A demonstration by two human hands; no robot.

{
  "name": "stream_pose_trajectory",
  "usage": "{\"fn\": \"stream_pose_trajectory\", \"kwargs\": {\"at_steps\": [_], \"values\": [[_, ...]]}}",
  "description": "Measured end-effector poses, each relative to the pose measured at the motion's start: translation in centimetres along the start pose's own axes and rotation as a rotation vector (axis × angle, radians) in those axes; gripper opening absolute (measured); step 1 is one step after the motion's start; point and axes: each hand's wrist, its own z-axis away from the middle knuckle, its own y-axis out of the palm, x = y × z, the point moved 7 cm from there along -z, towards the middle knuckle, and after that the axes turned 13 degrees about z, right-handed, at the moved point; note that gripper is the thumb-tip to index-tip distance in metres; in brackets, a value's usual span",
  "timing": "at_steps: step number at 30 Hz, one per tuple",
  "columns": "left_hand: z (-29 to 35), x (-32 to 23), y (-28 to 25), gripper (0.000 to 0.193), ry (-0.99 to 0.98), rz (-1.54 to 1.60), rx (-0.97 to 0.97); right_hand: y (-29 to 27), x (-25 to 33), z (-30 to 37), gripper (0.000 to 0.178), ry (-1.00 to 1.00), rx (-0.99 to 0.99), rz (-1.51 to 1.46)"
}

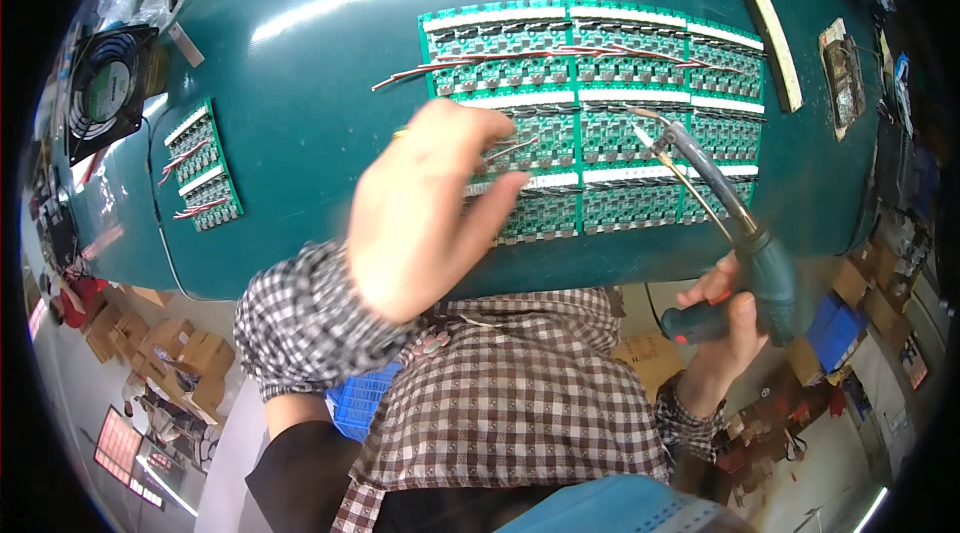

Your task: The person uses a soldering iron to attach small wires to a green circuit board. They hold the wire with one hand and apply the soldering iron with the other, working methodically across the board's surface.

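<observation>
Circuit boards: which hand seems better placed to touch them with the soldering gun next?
Probably the right hand: it grips the soldering gun, which reaches over the circuit boards. The left hand, near a thin wire, shows no tool.

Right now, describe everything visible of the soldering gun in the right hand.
The soldering gun has a dark green, plastic-looking body, a side handle with a red end, a grey, metal-looking barrel bending to a brownish tip, and a thin brass-coloured tube alongside. The right hand grips its handle. The gun points up and left over the circuit boards; contact is unclear.
</observation>
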Motion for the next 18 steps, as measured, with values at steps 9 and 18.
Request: {"fn": "stream_pose_trajectory", "kwargs": {"at_steps": [9,18], "values": [[-8.4,0.3,-1.9,0.017,0.154,-0.053,-0.029,-0.1,0.8,-0.8,0.042,-0.063,0.034,-0.284],[-11.7,1.5,-1.4,0.012,0.250,-0.318,-0.288,-1.1,-0.1,0.4,0.040,-0.091,0.045,-0.397]]}}
